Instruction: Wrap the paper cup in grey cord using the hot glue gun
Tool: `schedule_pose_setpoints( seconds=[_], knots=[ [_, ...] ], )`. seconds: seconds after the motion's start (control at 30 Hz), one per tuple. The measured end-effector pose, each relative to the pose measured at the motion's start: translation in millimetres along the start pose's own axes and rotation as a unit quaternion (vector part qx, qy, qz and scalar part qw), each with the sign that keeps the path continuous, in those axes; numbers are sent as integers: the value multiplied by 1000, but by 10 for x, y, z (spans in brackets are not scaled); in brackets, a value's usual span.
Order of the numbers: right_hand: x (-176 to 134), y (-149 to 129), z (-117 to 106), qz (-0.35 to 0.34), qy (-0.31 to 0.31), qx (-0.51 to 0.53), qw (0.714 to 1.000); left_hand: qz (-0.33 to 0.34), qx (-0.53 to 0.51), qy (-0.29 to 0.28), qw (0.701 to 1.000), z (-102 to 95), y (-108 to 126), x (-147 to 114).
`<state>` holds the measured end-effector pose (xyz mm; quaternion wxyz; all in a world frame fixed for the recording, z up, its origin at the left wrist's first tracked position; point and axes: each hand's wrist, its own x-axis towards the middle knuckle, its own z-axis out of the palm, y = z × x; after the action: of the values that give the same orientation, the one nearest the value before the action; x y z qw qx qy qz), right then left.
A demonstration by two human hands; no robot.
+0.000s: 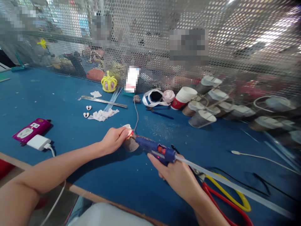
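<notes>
My left hand (114, 140) is closed round a small paper cup (131, 145), its lower part wrapped in grey-brown cord and a red band showing near the rim. A blue glue gun (155, 148) is gripped in my right hand (178, 174). Its nozzle meets the cup's side beside my left fingers. From the back of the gun sticks a long clear glue stick (211, 175). A strand of twine (137, 114) runs from the cup to a small ball (136, 99) farther back. The fingers of my right hand are partly hidden behind the gun.
Red-and-yellow-handled scissors (225, 194) lie under my right forearm. Stacked paper cups (184, 97) and several wrapped cups (202, 118) stand at the back right. A purple power strip (31, 130) with a white charger (39, 142) lies left. A perforated metal screen (145, 40) closes the back.
</notes>
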<state>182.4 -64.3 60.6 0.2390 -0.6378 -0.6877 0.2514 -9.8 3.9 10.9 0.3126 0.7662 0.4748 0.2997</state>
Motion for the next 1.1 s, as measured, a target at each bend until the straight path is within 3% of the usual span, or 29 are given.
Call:
schedule_pose_setpoints(
  seconds=[0.1, 0.4, 0.57, 0.73, 0.93, 1.1],
  knots=[
    [11, 101, 7, 35, -43, 2, 998, 9, -7, 2, 1000, 2, -9, -1],
    [77, -61, -66, 32, -33, 18, 999, 20, -18, 4, 1000, -6, -3, -10],
    [32, 10, -56, 10, -42, 9, 999, 6, -15, 6, 1000, 1, -15, -2],
    [43, 231, -25, -59, -44, -54, 996, 14, -15, 4, 1000, -7, -1, -5],
    [30, 137, -32, -33, -40, -52, 997, 14, -9, 4, 1000, -6, 6, -7],
    [23, 170, -30, -82, -29, -81, 993, 10, -10, 2, 1000, -5, 3, 2]
  ],
)
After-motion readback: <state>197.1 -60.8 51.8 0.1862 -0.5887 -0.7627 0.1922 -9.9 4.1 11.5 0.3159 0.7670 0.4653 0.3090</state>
